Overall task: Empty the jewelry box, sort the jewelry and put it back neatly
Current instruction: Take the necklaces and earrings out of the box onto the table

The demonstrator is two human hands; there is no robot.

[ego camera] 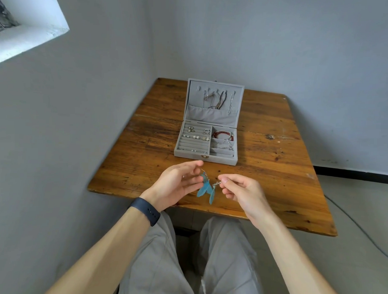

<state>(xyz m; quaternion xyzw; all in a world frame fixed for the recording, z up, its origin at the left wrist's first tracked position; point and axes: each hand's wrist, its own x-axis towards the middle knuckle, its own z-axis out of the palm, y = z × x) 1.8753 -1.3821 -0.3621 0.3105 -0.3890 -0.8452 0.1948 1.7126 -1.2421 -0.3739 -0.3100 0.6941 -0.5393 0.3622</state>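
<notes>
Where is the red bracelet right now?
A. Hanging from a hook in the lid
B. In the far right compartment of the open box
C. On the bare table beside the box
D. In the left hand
B: the red bracelet lies coiled in the far right compartment of the jewelry box, while the left hand and right hand hold only the blue feather earrings.

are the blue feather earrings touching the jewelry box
Apart. The head view shows the blue feather earrings held between both hands, with a strip of bare table between them and the jewelry box.
</notes>
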